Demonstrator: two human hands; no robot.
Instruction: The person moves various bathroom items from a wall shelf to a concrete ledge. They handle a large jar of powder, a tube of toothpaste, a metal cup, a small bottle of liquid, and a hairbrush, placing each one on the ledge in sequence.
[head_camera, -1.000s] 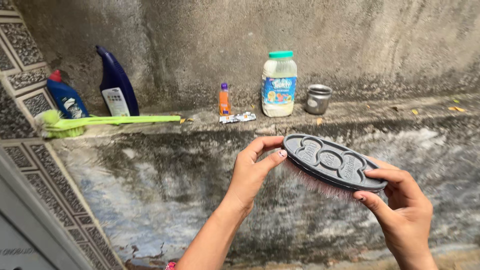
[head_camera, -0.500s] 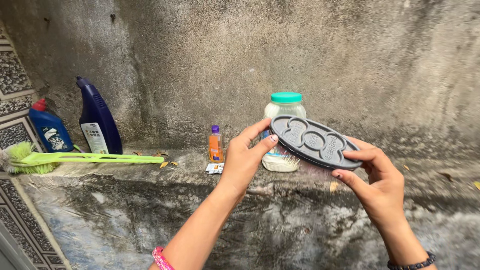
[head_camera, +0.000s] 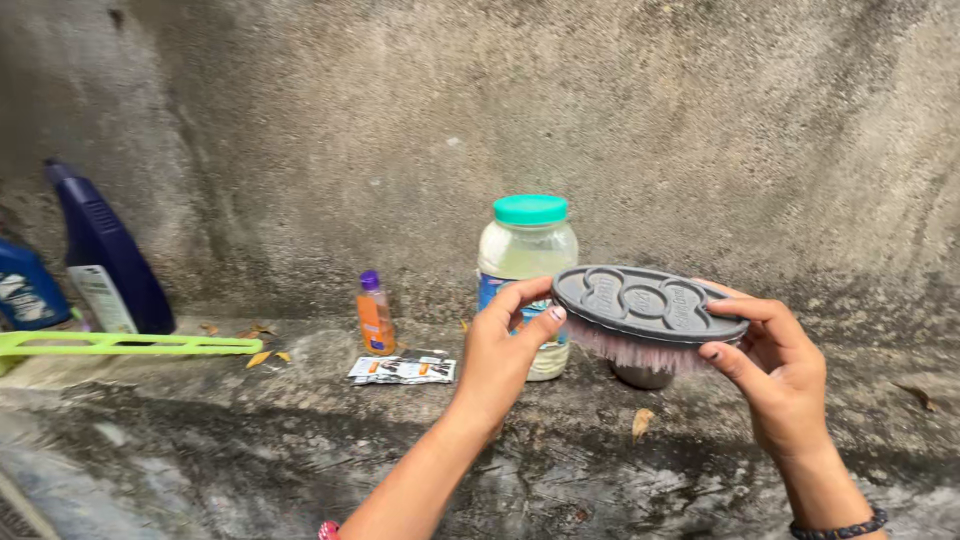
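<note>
Both my hands hold a dark grey oval scrubbing brush (head_camera: 645, 303) with pinkish bristles pointing down. My left hand (head_camera: 505, 355) pinches its left end between thumb and fingers. My right hand (head_camera: 775, 365) grips its right end. The brush hovers in front of a concrete ledge (head_camera: 300, 390), level with a clear plastic jar (head_camera: 520, 255) that has a green lid. A small metal cup (head_camera: 640, 377) on the ledge shows only partly under the bristles.
On the ledge stand a small orange bottle (head_camera: 374, 314) with a purple cap, a flat sachet (head_camera: 402, 369), a dark blue cleaner bottle (head_camera: 105, 255), another blue bottle (head_camera: 25, 285) and a lime green brush handle (head_camera: 130, 344). Dry leaves lie about. A rough concrete wall (head_camera: 600, 110) rises behind.
The brush and both hands have moved closer to the ledge and it now sits flatter, bristles showing. The view has shifted right, with the bottles sliding toward the left edge.
</note>
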